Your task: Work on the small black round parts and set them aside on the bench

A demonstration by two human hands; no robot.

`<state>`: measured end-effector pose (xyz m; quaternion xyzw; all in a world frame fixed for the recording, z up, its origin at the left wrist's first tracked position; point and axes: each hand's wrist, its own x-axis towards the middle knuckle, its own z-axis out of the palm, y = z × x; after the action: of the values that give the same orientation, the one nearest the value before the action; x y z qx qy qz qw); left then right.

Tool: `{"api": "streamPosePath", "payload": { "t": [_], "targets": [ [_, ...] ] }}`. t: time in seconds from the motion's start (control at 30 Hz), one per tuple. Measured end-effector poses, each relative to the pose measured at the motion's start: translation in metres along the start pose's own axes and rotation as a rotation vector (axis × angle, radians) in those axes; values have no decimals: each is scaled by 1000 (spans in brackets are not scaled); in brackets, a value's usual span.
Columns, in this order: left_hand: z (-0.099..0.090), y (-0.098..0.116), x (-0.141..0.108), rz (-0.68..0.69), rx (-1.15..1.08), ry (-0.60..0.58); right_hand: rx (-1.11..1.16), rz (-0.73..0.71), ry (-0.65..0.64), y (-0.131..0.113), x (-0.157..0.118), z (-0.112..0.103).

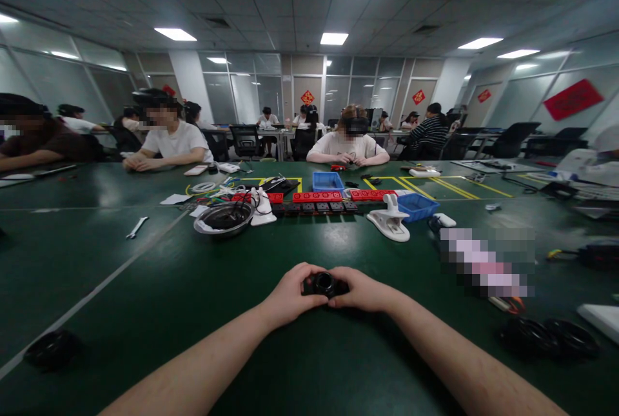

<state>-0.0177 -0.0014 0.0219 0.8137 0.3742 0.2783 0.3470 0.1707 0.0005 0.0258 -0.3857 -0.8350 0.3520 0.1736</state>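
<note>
Both my hands meet around a small black part with a round ring-like opening [324,283], just above or on the green table [232,332]; I cannot tell which. Its exact kind does not show. My left hand [296,292] curls round its left side, thumb along the front. From the other side my right hand [360,289] grips it, with the thumb close to the left thumb. Fingers cover much of the part's sides.
Ahead lie a metal bowl of black cables [223,220], red socket strips [317,197], white clamp-like stands [388,217] and blue bins [416,206]. A wrench [137,227] lies left. Black coiled rings [528,337] rest at right, another black ring [53,349] at left. Co-workers sit across the table.
</note>
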Motion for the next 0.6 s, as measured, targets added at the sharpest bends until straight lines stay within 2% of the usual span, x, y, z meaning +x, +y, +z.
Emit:
{"api": "streamPosePath", "payload": {
  "t": [0.6],
  "targets": [
    [2, -1, 0, 0, -7, 12, 51, 29, -26, 4, 0, -1]
  ]
}}
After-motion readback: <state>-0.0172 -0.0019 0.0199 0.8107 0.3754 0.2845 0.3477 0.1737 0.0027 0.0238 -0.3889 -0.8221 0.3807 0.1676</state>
